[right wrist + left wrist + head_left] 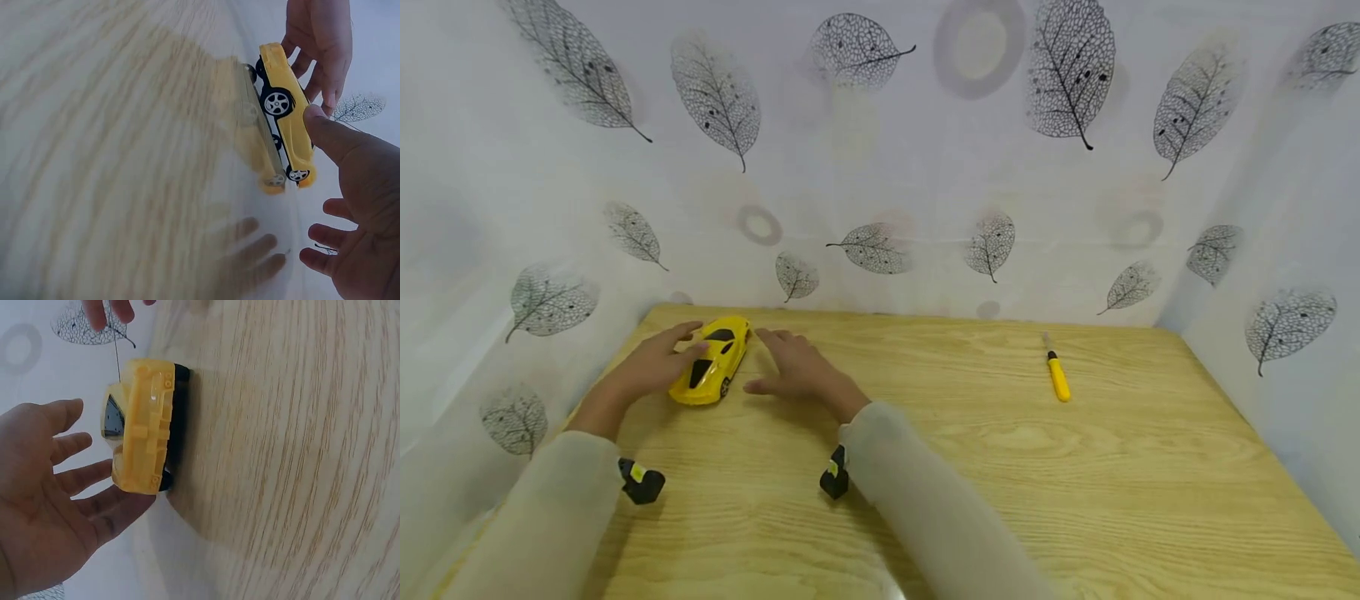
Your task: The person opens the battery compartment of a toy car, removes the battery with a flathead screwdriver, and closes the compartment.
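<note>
A yellow toy car (721, 360) with dark windows stands on its wheels near the table's far left corner. My left hand (658, 360) is at its left side, fingers loosely extended and the thumb overlapping the car's edge in the head view. Seen from the left wrist, the fingers of that hand (50, 487) reach along the side of the car (145, 428), with the palm held away from it. To the car's right, my right hand (797, 373) hovers with fingers spread and nothing held. The right wrist view shows the car's silver-spoked wheels (278, 102).
A screwdriver (1058, 377) with a yellow handle lies on the right part of the wooden table (970, 467). White leaf-printed sheeting (925, 183) rises behind the table and along both sides. Each wrist carries a small black camera (642, 482).
</note>
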`<act>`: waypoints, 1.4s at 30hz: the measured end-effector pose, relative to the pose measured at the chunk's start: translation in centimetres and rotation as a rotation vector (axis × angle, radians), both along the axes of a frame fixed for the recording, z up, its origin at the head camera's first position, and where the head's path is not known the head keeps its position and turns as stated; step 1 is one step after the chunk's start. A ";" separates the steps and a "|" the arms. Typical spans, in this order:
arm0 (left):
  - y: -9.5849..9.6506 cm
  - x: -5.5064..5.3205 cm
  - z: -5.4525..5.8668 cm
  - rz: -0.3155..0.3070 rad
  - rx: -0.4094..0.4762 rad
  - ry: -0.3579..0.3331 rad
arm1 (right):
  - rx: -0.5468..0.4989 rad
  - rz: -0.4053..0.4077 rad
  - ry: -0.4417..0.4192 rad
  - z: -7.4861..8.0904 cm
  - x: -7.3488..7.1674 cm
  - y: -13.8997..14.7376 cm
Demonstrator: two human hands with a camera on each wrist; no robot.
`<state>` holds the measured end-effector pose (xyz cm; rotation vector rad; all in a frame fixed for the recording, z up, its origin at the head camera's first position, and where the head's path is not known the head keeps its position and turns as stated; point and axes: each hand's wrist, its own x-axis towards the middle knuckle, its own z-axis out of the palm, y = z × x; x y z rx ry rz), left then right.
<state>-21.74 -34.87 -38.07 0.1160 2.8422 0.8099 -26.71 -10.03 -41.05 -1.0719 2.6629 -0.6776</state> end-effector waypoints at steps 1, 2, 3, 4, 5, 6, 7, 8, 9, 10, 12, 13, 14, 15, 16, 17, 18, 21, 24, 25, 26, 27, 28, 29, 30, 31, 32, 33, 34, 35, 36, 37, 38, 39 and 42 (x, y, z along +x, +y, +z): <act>0.0 -0.2 -0.2 0.006 0.020 -0.012 | -0.018 -0.006 -0.015 -0.2 -0.1 -0.1; 0.0 -0.3 -0.3 0.012 0.045 -0.023 | -0.037 -0.015 -0.032 -0.4 -0.2 -0.2; -0.1 -0.5 -0.5 0.015 0.067 -0.033 | -0.054 -0.023 -0.043 -0.6 -0.2 -0.4; -0.3 -0.6 -0.6 0.022 0.091 -0.044 | -0.065 -0.030 -0.051 -0.8 -0.3 -0.6; -0.5 -0.6 -0.8 0.026 0.118 -0.054 | -0.077 -0.031 -0.057 -0.9 -0.3 -0.9; -0.7 -0.6 -0.9 0.026 0.145 -0.059 | -0.094 -0.027 -0.062 -1.0 -0.3 -1.3; -1.0 -0.6 -1.0 0.027 0.165 -0.065 | -0.110 -0.023 -0.070 -1.1 -0.3 -1.6; -1.3 -0.6 -1.2 0.031 0.187 -0.073 | -0.124 -0.013 -0.075 -1.1 -0.3 -2.0; -1.5 -0.5 -1.3 0.032 0.206 -0.081 | -0.138 -0.001 -0.074 -1.1 -0.2 -2.3; -1.8 -0.5 -1.3 0.033 0.225 -0.090 | -0.151 0.012 -0.074 -1.1 -0.1 -2.6; -2.1 -0.5 -1.4 0.028 0.264 -0.109 | -0.173 0.032 -0.070 -1.1 0.0 -3.0; -2.4 -0.3 -1.4 0.028 0.279 -0.117 | -0.182 0.037 -0.071 -1.2 0.1 -3.4; -2.6 -0.2 -1.3 0.028 0.299 -0.128 | -0.189 0.040 -0.070 -1.2 0.3 -3.7; -2.8 -0.1 -1.3 0.029 0.318 -0.140 | -0.193 0.035 -0.071 -1.2 0.4 -4.0; -2.9 0.0 -1.2 0.029 0.333 -0.152 | -0.194 0.026 -0.076 -1.2 0.6 -4.2; -3.0 0.0 -1.2 0.029 0.350 -0.164 | -0.198 0.014 -0.084 -1.2 0.7 -4.3; -3.1 -0.1 -1.1 0.028 0.362 -0.175 | -0.201 -0.002 -0.096 -1.1 0.8 -4.4; -3.2 -0.1 -1.2 0.028 0.390 -0.198 | -0.214 -0.055 -0.139 -1.2 1.1 -4.7; -3.3 -0.1 -1.4 0.022 0.419 -0.200 | -0.244 -0.107 -0.196 -1.4 1.3 -4.9; -3.3 -0.1 -1.4 0.023 0.434 -0.200 | -0.259 -0.122 -0.217 -1.4 1.4 -4.9; -3.2 0.0 -1.5 0.023 0.449 -0.200 | -0.275 -0.137 -0.237 -1.5 1.5 -4.9; -3.3 0.0 -1.6 0.022 0.463 -0.200 | -0.289 -0.150 -0.258 -1.6 1.5 -4.9; -3.3 0.0 -1.6 0.025 0.472 -0.199 | -0.307 -0.161 -0.274 -1.6 1.6 -4.9; -3.3 0.1 -1.6 0.028 0.482 -0.199 | -0.330 -0.172 -0.293 -1.6 1.7 -4.9; -3.2 0.1 -1.7 0.032 0.490 -0.198 | -0.345 -0.181 -0.307 -1.5 1.7 -4.9; -3.2 0.1 -1.7 0.031 0.498 -0.194 | -0.360 -0.188 -0.320 -1.5 1.7 -4.9; -3.2 0.2 -1.8 0.025 0.500 -0.187 | -0.375 -0.194 -0.331 -1.5 1.7 -4.8; -3.2 0.2 -1.8 0.019 0.499 -0.180 | -0.387 -0.198 -0.341 -1.5 1.7 -4.8; -3.2 0.2 -1.8 0.020 0.500 -0.178 | -0.400 -0.200 -0.348 -1.4 1.7 -4.7; -3.2 0.2 -1.9 0.020 0.502 -0.177 | -0.407 -0.202 -0.351 -1.4 1.7 -4.7; -3.2 0.2 -1.9 0.021 0.506 -0.176 | -0.403 -0.202 -0.346 -1.4 1.6 -4.7; -3.2 0.2 -2.0 0.022 0.509 -0.176 | -0.401 -0.201 -0.341 -1.4 1.6 -4.7; -3.2 0.2 -2.1 0.024 0.511 -0.177 | -0.400 -0.201 -0.336 -1.4 1.5 -4.7; -3.2 0.2 -2.1 0.032 0.518 -0.181 | -0.395 -0.199 -0.328 -1.4 1.5 -4.7; -3.1 0.4 -2.1 0.046 0.541 -0.187 | -0.370 -0.191 -0.299 -1.4 1.4 -4.6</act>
